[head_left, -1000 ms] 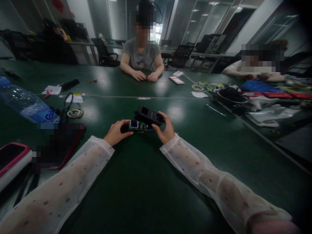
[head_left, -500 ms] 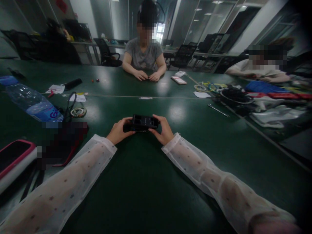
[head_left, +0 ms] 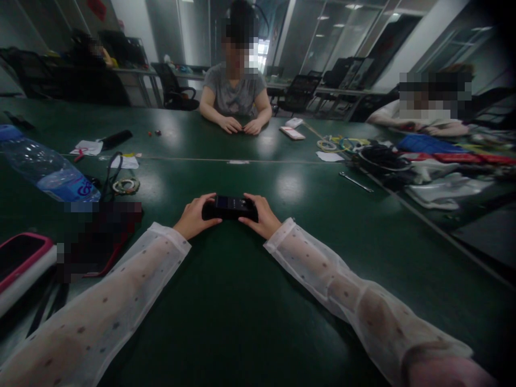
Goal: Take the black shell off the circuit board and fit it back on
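Observation:
Between my two hands is a small black box-shaped device (head_left: 230,208) with tiny pale marks on its upper face; its exact kind cannot be made out. My left hand (head_left: 195,216) is closed on its left end, thumb on the near side and fingers over the far edge. At the other end my right hand (head_left: 262,215) grips it the same way. Both forearms wear sheer white dotted sleeves. The device is at or just above the dark green table (head_left: 226,301); whether it touches the surface is unclear.
Leftward are a water bottle (head_left: 60,172), a beaded bracelet (head_left: 126,186), a dark red-edged item (head_left: 108,242) and a pink-rimmed device (head_left: 24,252). A wrench (head_left: 356,181) and piled cables (head_left: 382,158) lie right. One person (head_left: 236,91) sits opposite, another (head_left: 427,115) at far right.
The black device has tilted, so its upper face looks narrower and its near side shows more. Both hands still hold it. The whole view has shifted slightly.

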A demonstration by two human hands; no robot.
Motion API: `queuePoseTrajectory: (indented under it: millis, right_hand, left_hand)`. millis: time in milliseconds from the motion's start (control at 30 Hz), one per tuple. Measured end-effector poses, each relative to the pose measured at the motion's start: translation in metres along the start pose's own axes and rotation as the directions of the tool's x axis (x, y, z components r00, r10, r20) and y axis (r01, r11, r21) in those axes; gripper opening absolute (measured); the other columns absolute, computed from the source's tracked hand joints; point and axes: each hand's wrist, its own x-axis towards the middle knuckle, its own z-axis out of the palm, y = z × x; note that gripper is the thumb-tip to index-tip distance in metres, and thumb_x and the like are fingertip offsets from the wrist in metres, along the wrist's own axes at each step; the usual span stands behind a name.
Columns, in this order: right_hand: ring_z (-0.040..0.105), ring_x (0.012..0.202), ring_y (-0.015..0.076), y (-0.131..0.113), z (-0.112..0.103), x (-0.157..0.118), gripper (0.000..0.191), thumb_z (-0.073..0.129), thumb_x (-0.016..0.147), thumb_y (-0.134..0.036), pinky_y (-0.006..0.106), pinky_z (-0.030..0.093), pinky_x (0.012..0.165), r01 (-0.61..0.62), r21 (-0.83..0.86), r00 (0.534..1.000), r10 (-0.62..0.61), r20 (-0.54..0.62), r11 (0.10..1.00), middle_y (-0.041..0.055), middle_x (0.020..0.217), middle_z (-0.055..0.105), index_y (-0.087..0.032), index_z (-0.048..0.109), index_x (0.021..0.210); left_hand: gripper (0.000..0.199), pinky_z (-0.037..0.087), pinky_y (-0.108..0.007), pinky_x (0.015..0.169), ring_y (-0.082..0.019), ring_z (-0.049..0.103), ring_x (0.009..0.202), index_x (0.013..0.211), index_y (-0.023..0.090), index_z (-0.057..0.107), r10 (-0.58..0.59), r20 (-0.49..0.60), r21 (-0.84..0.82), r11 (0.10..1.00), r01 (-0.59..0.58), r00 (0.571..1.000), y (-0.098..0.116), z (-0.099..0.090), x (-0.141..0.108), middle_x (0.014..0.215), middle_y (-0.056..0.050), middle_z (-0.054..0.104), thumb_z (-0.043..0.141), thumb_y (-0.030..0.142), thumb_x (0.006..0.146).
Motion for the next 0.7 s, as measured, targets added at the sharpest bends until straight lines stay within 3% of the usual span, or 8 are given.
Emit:
queuePoseTrajectory:
  millis: [500, 600, 700]
  right_hand:
    - [0.050, 0.111, 0.0254, 0.008, 0.000, -0.001, 0.066, 0.072, 0.071, -0.036, 0.048, 0.044, 0.095, -0.158, 0.210, 0.987, 0.154, 0.033, 0.965, 0.0090, 0.118, 0.050, -0.027, 0.041, 0.128]
    - [0.050, 0.109, 0.0265, 0.008, -0.001, -0.001, 0.065, 0.074, 0.069, -0.036, 0.049, 0.045, 0.093, -0.155, 0.178, 0.985, 0.165, -0.042, 0.972, 0.0087, 0.114, 0.051, -0.026, 0.043, 0.125]
    - [0.053, 0.101, 0.0265, 0.012, -0.001, 0.000, 0.053, 0.074, 0.068, -0.034, 0.047, 0.047, 0.086, -0.196, 0.131, 0.952, 0.221, -0.213, 0.972, 0.0083, 0.103, 0.055, -0.022, 0.048, 0.113]
  left_hand:
    - [0.059, 0.038, -0.052, 0.096, -0.029, 0.052, 0.115, 0.125, 0.024, 0.045, 0.007, 0.008, 0.016, 1.000, -0.007, 1.000, 0.001, -0.001, 0.000, 0.123, -0.010, 0.057, 0.067, 0.045, 0.075]
    - [0.058, 0.039, -0.052, 0.095, -0.029, 0.053, 0.114, 0.124, 0.024, 0.046, 0.012, 0.004, 0.006, 1.000, -0.012, 1.000, 0.001, -0.001, 0.000, 0.122, -0.010, 0.058, 0.067, 0.046, 0.074]
    - [0.058, 0.040, -0.051, 0.093, -0.030, 0.054, 0.111, 0.120, 0.023, 0.049, 0.002, 0.007, -0.001, 1.000, -0.002, 1.000, 0.002, -0.001, 0.000, 0.117, -0.010, 0.060, 0.066, 0.051, 0.073]
